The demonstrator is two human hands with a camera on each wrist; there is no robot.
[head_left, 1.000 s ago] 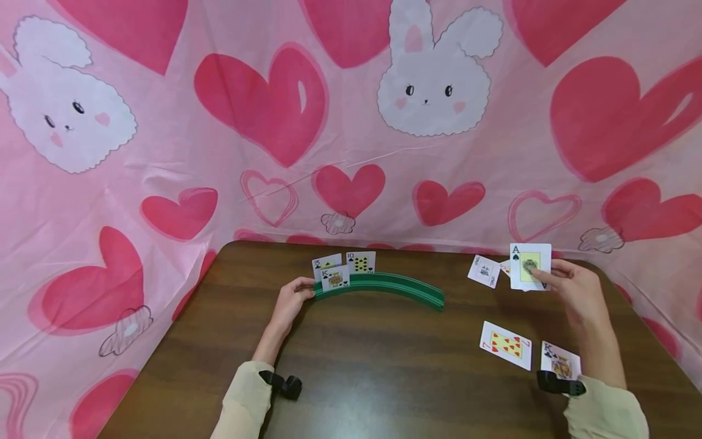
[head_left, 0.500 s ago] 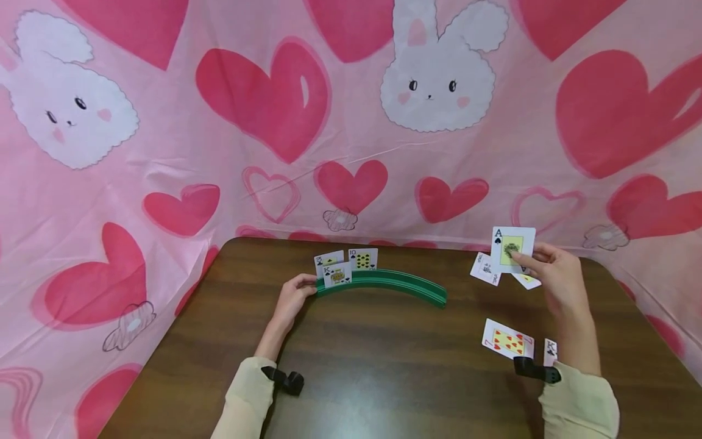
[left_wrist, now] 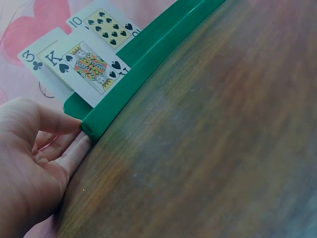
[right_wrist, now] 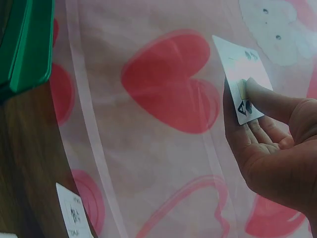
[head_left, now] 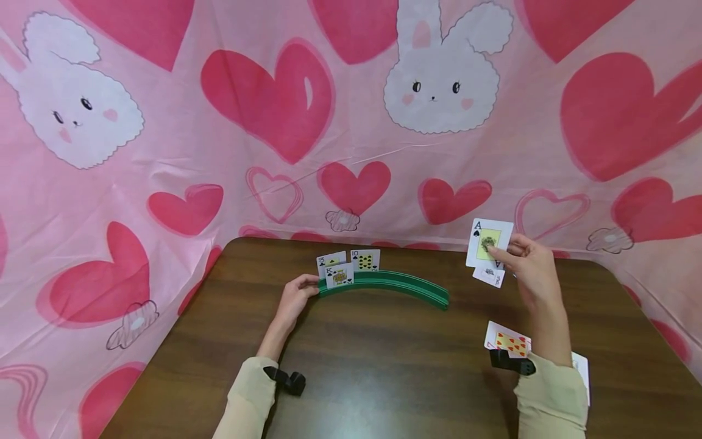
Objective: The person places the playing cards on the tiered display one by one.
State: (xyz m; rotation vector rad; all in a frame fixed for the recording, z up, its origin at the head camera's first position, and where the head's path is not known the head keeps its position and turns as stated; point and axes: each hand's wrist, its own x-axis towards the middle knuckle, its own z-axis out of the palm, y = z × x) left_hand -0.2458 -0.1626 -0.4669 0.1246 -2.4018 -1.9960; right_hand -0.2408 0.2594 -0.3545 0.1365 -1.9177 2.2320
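A curved green card holder (head_left: 395, 280) stands on the table with three upright cards at its left end: a three of clubs (left_wrist: 39, 62), a king of spades (left_wrist: 89, 67) and a ten of spades (left_wrist: 106, 29). The left hand (head_left: 293, 300) grips that end of the holder, thumb and fingers on its tip. Raised above the table's back right, the right hand (head_left: 529, 268) pinches an ace of spades (head_left: 490, 242) between thumb and fingers, its face toward the head camera. In the right wrist view the ace (right_wrist: 243, 82) is tilted, clear of the holder (right_wrist: 29, 49).
Behind the ace a joker card (head_left: 490, 276) lies on the table (head_left: 384, 366). A seven of hearts (head_left: 507, 340) is partly under the right wrist's black strap in view, and another card (head_left: 581, 372) shows beside the right sleeve. A pink heart-patterned cloth hangs behind.
The right hand has moved left and slightly up with the ace. Its arm now covers more of the cards at the front right. The left hand keeps its grip on the holder.
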